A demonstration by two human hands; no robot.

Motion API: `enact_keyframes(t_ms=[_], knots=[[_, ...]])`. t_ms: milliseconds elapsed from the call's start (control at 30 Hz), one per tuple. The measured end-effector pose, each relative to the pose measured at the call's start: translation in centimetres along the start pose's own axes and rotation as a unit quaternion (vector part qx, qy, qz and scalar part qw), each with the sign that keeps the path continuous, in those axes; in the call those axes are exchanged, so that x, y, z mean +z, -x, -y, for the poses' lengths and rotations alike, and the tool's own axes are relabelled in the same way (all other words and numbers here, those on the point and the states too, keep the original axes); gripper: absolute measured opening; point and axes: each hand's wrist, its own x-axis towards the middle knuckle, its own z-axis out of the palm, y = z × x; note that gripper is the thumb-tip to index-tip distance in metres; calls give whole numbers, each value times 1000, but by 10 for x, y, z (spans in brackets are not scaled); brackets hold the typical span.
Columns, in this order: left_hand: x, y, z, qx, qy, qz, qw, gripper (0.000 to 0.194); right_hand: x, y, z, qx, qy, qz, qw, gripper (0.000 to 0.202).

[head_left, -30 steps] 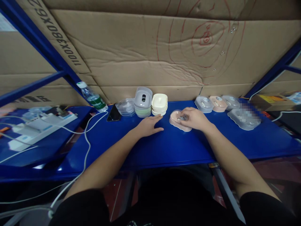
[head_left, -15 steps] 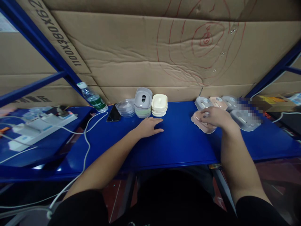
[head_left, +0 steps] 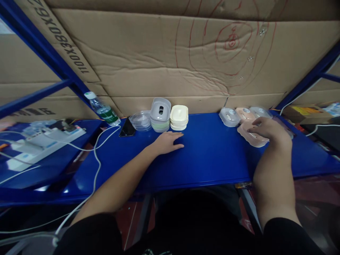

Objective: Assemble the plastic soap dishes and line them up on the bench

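Shifted farther right, the pink box (head_left: pixel 251 138) sits in a narrow pinch of my right hand (head_left: pixel 268 129); my left hand (head_left: pixel 168 142) lies empty, thumb spread wide. Just beyond the box stands a peach box (head_left: pixel 244 114). I judge this a placing step, calling for level support, then loosened fingers.

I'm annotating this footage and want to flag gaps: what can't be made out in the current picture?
All in the head view:
- Pale pink plastic box: part of its top, hidden by the right hand.
- Translucent plastic box at far right: mostly hidden behind that hand and wrist.
- Clear plastic bottle with green label: fine print too small.
- Black sleeves: cut off by the bottom edge.
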Motion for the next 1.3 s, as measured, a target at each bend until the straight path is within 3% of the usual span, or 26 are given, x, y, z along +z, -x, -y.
enact_keyframes(t_ms=[67,133,233,300,333,467,600,767,867,967,1067,1300], knots=[[0,0,-1,1,3,-3,1000,62,-1,0,4,40,-20,44,998,49],[-1,0,-1,2,6,-3,1000,62,0,0,12,32,-20,38,999,51],[0,-1,0,2,6,2,1000,62,6,-1,32,-69,-20,-55,996,51],[0,-1,0,3,7,3,1000,61,14,1,52,-179,-59,-129,973,52],[0,-1,1,4,8,0,1000,61,18,4,64,-238,-90,-138,957,52],[-1,-1,2,22,14,-21,999,57,42,21,114,-430,-186,-79,880,49],[-11,0,-1,46,-9,-74,996,42,69,38,149,-529,-181,-3,829,49],[-34,7,7,-41,-56,-228,971,34,88,39,157,-538,-158,46,827,53],[-44,12,26,-122,-75,-343,928,30,90,35,151,-522,-163,42,836,53],[-46,16,43,-170,-99,-404,893,30,90,33,147,-510,-168,32,843,54],[-44,16,42,-175,-115,-399,893,30,92,34,150,-510,-164,32,844,55],[-32,-10,-10,-155,-62,-288,943,27,96,41,167,-539,-156,29,827,50]])
